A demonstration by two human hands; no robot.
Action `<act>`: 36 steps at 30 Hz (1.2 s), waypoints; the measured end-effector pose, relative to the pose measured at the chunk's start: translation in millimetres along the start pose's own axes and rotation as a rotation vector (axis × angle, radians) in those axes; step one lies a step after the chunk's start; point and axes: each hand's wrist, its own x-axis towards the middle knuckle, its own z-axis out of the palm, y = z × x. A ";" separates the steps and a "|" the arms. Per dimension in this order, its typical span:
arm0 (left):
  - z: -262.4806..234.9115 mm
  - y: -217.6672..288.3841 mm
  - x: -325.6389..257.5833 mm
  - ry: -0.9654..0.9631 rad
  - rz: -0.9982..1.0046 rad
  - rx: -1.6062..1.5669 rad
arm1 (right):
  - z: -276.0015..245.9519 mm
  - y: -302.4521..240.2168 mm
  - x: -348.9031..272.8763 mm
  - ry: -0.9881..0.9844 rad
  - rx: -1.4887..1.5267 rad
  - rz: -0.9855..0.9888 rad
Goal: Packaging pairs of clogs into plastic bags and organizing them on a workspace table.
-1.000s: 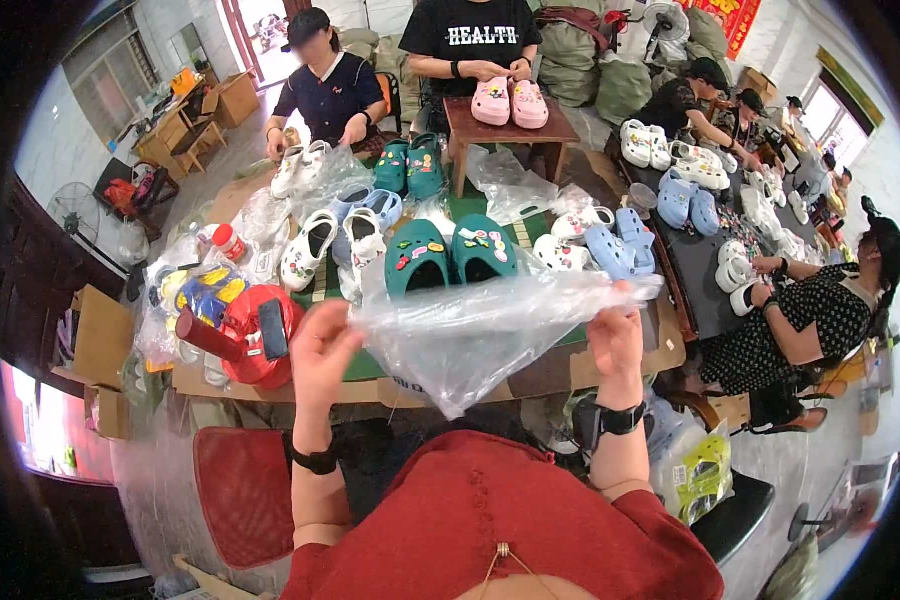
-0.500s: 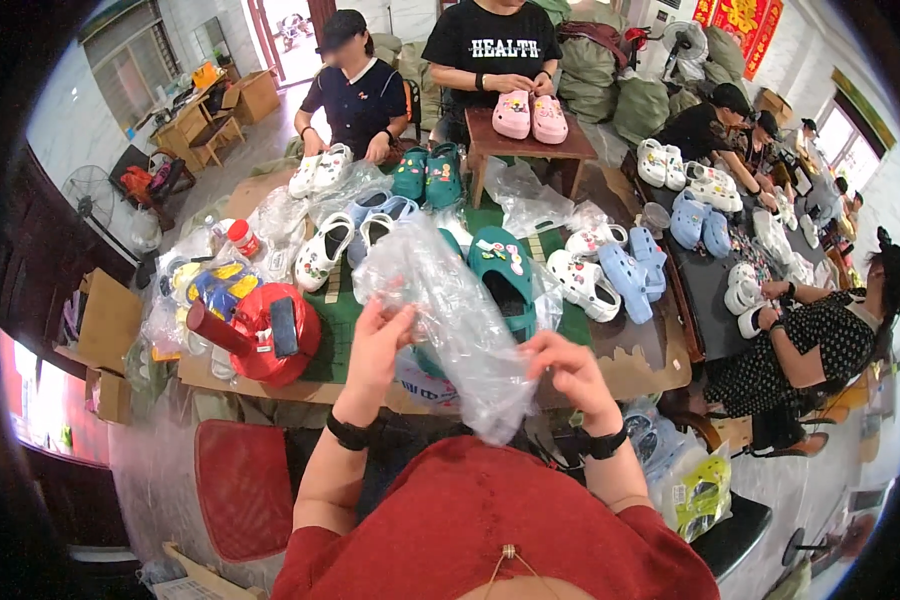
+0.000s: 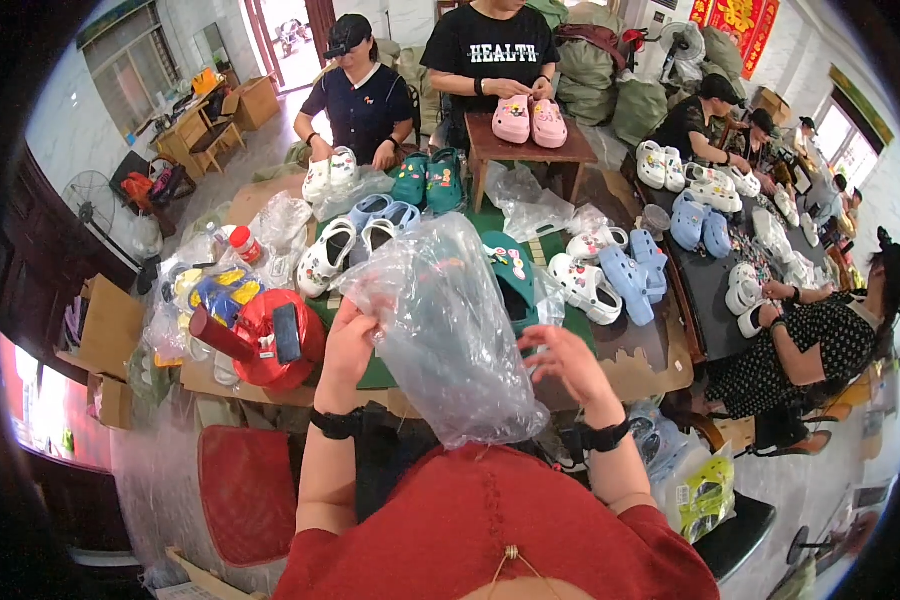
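Note:
A clear plastic bag hangs spread out in front of my chest. My left hand is closed on its upper left edge. My right hand is beside the bag's right side, fingers apart, holding nothing. Just beyond the bag stands a dark green clog with charms on its top, partly hidden by the film. White clogs with charms stand to its left, with light blue clogs behind them. Right of the green clog are a white clog and light blue clogs.
A red round container with a phone on it stands at the table's left. A red-lidded jar is behind it. Across the table, one person handles white clogs, another pink clogs on a small stool. Others work at a dark table.
The plastic bag has opened out wider and swung more upright. My left hand has moved slightly left and down with its edge; my right hand has spread its fingers beside the bag.

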 end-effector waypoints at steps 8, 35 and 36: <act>-4.8 15.2 -3.8 0.054 0.043 0.132 | 5.8 -14.9 -3.7 -0.112 -0.211 -0.097; 26.2 6.8 -11.1 -0.220 0.144 0.940 | -7.2 -43.6 111.6 0.160 0.193 -0.097; 18.6 7.2 -5.7 -0.226 0.148 0.939 | -8.9 -45.1 108.2 0.164 0.192 -0.103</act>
